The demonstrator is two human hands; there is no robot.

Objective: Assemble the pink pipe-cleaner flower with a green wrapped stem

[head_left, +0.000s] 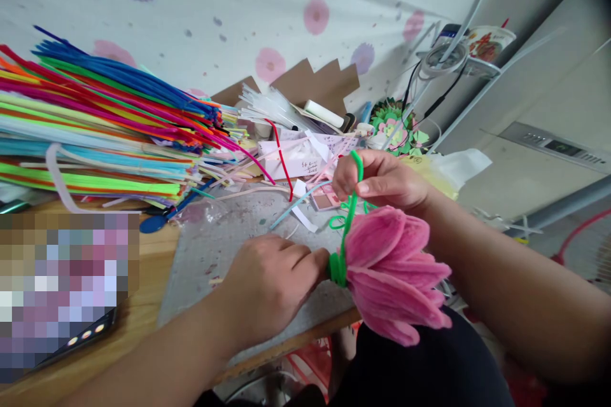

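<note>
A pink pipe-cleaner flower (396, 267) lies on its side in the air over the front edge of the table, petals facing right. My left hand (277, 283) is closed around its base, where the stem is hidden by the fingers. Several turns of a green pipe cleaner (351, 222) wrap the base beside those fingers. Above the flower, my right hand (382, 178) pinches the upper part of this green pipe cleaner between thumb and fingers. The strand runs nearly upright from the wraps to the pinch, and a loose green loop hangs nearby.
Bundles of coloured pipe cleaners (105, 127) are piled at the left. A grey cutting mat (200, 254) covers the table, with paper scraps and loose strands on it. Behind stand a white box (291, 156) and brown cardboard (315, 86). A device with a blurred screen (62, 292) lies front left.
</note>
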